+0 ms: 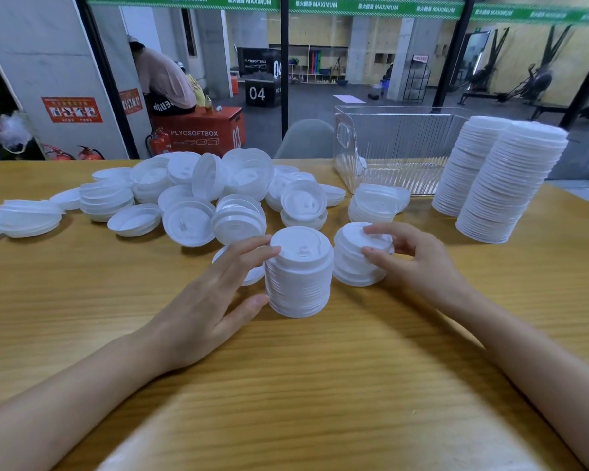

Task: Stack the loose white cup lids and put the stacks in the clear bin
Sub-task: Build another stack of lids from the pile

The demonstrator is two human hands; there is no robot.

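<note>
A stack of white lids (300, 273) stands upright on the wooden table (320, 385) in front of me. My left hand (211, 300) holds its left side, fingertips at the top rim and thumb near the base. Just to the right stands a shorter stack (354, 263), which my right hand (412, 260) grips, fingers on its top and thumb against its side. Loose lids and small stacks (191, 195) lie scattered across the table's middle and left. The clear bin (395, 147) stands at the back right with one lid visible inside.
Two tall lid stacks (500, 178) stand on the table to the right of the bin. Another short stack (374, 202) sits in front of the bin. A grey chair back (306, 137) rises behind the table. People are beyond the glass.
</note>
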